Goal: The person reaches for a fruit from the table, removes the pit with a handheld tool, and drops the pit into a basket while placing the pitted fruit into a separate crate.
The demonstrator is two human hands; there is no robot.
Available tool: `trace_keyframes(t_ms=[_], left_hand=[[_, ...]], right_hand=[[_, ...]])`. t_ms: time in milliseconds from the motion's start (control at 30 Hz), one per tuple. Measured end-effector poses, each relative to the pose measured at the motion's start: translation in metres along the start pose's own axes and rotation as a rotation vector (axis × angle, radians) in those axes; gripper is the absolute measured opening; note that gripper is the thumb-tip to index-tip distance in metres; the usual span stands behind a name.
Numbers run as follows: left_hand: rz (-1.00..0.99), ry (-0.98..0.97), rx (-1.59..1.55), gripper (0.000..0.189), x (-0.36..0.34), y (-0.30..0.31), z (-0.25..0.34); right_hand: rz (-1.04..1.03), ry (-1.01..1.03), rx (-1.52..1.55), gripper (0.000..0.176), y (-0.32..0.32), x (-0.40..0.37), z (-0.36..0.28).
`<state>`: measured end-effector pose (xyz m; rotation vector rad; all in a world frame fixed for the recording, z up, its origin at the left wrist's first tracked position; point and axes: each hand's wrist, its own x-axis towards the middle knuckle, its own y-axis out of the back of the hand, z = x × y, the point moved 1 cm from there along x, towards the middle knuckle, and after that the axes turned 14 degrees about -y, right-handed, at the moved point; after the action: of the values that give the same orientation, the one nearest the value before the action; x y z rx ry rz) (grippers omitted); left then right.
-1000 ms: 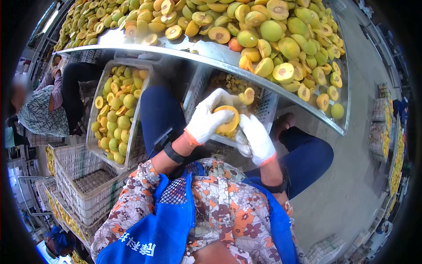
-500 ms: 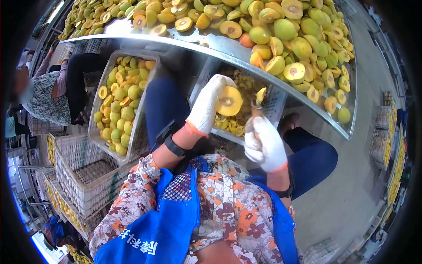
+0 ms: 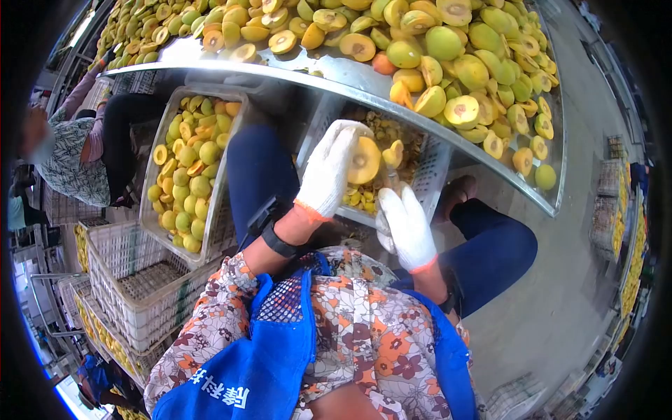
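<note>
My left hand (image 3: 327,170), in a white glove, grips a halved yellow fruit (image 3: 363,160) with its cut face showing. Just right of it, my right hand (image 3: 406,225), also gloved, is closed on a small tool (image 3: 389,179) whose handle shows above the fingers. A small yellow piece of fruit (image 3: 393,153) sits at the tool's far end. Both hands are over a crate (image 3: 428,170) holding yellow scraps and pieces.
A metal table (image 3: 280,72) heaped with halved fruit spans the top. A crate of fruit (image 3: 187,171) stands left of my knee, with an emptier white crate (image 3: 143,308) below. A seated person (image 3: 73,164) is at far left.
My right hand has moved left and slightly down, bringing the tool and fruit piece closer to the halved fruit. My left hand has barely moved.
</note>
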<state>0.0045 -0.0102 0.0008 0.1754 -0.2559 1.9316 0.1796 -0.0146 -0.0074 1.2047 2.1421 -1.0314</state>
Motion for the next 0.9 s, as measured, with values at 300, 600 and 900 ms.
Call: trace_keyframes(t_ms=[300, 600, 900], left_hand=[[0.032, 0.032, 0.037, 0.034, -0.005, 0.005, -0.008], [-0.237, -0.017, 0.206, 0.018, -0.012, 0.015, 0.008], [-0.259, -0.011, 0.370, 0.019, -0.032, 0.026, -0.001]], right_hand=[[-0.531, -0.331, 0.578, 0.015, 0.015, -0.005, -0.017], [0.021, -0.242, -0.079, 0.028, -0.002, 0.005, 0.003], [-0.149, -0.149, -0.011, 0.021, 0.000, 0.009, 0.028]])
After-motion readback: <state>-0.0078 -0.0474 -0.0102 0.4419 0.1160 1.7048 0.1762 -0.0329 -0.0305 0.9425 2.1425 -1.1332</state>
